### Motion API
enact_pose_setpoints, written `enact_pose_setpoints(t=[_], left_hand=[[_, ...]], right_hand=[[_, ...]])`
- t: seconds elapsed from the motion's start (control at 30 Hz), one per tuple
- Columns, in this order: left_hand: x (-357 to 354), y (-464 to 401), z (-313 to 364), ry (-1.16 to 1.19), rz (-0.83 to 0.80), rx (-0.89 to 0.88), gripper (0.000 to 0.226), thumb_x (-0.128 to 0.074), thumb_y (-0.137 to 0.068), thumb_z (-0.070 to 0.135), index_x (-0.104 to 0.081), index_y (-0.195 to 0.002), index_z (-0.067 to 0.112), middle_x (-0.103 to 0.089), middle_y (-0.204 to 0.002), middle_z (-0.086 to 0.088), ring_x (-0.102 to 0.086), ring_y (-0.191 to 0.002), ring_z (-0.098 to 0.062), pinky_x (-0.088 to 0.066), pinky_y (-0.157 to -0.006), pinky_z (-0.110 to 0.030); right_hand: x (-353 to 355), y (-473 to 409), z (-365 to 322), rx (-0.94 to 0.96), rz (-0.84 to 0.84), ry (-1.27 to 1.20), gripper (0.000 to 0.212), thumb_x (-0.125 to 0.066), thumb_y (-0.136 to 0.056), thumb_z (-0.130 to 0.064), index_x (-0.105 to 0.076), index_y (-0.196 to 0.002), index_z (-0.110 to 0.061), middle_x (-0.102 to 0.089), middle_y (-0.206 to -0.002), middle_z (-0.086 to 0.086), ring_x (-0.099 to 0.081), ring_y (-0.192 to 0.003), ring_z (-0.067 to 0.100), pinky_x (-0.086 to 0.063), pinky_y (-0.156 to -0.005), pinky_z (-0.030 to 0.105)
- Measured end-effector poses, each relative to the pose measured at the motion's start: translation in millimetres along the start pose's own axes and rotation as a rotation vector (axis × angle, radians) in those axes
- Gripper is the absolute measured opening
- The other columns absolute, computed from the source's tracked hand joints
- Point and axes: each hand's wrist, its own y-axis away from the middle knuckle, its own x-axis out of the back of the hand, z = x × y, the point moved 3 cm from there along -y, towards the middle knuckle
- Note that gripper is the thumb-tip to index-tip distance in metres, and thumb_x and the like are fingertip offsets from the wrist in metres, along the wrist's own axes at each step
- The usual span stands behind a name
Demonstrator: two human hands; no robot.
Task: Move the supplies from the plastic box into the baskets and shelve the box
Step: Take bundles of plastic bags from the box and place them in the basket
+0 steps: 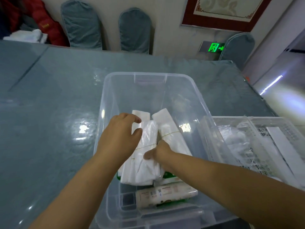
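A clear plastic box (115,90) stands on the table in front of me. Inside lie white bundles of plastic bags tied with rubber bands. The middle bundle (145,162) is between my hands. My left hand (120,138) curls round its left side, thumb on top. My right hand (158,152) grips its right edge, fingers tucked under and hidden. A second bundle (171,129) lies to the right, a third (140,113) behind. A printed packet (165,194) and a green-marked pack (168,175) lie at the near end.
Two white slotted baskets (264,133) stand right of the box, holding clear bags and a white flat piece (280,142). The table (49,104) has a glossy blue-grey cover. Covered chairs (134,30) line the far edge; red clothing (42,22) lies at back left.
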Motion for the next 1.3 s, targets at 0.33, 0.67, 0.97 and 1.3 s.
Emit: enact_pose_setpoints(t=[0.33, 0.67, 0.97, 1.3], left_hand=[[1.8, 2.3, 14.8, -0.033, -0.127, -0.011, 0.032, -0.054, -0.086, 0.037, -0.053, -0.117, 0.029, -0.057, -0.121, 0.005, -0.059, -0.09, -0.015, -0.045, -0.07, -0.03], [-16.5, -43.6, 107.8, 0.546, -0.258, 0.121, 0.028, -0.058, -0.086, 0.02, -0.049, -0.112, 0.014, -0.063, -0.1, -0.011, -0.064, -0.089, -0.028, -0.054, -0.083, -0.048], [-85.3, -74.7, 246.7, 0.528, -0.261, -0.003, 0.016, -0.066, -0.08, 0.014, -0.055, -0.088, 0.022, -0.064, -0.088, -0.003, -0.065, -0.079, -0.02, -0.058, -0.069, -0.037], [-253.1, -99.1, 393.2, 0.626, -0.399, 0.072, 0.017, -0.068, -0.079, 0.01, -0.054, -0.088, 0.013, -0.064, -0.086, -0.008, -0.064, -0.07, -0.017, -0.057, -0.052, -0.03]], right_hand=[[56.1, 52.9, -36.4, 0.017, -0.153, -0.354, 0.014, -0.07, -0.069, 0.005, -0.064, -0.079, -0.002, -0.069, -0.067, 0.011, -0.067, -0.058, 0.024, -0.053, -0.052, 0.027], [148.9, 87.7, -51.3, 0.414, -0.092, -0.668, 0.028, -0.06, -0.072, 0.014, -0.065, -0.089, -0.007, -0.072, -0.073, 0.009, -0.07, -0.066, 0.025, -0.058, -0.058, 0.033], [279.7, 74.3, -12.1, 0.561, 0.01, -0.747, 0.049, -0.061, -0.073, 0.01, -0.051, -0.118, -0.006, -0.067, -0.101, 0.018, -0.07, -0.076, 0.024, -0.056, -0.056, 0.031], [458.9, 35.1, 100.0, 0.465, 0.073, -0.736, 0.041, -0.061, -0.083, -0.002, -0.048, -0.12, -0.012, -0.065, -0.107, 0.017, -0.068, -0.079, 0.022, -0.058, -0.062, 0.033]])
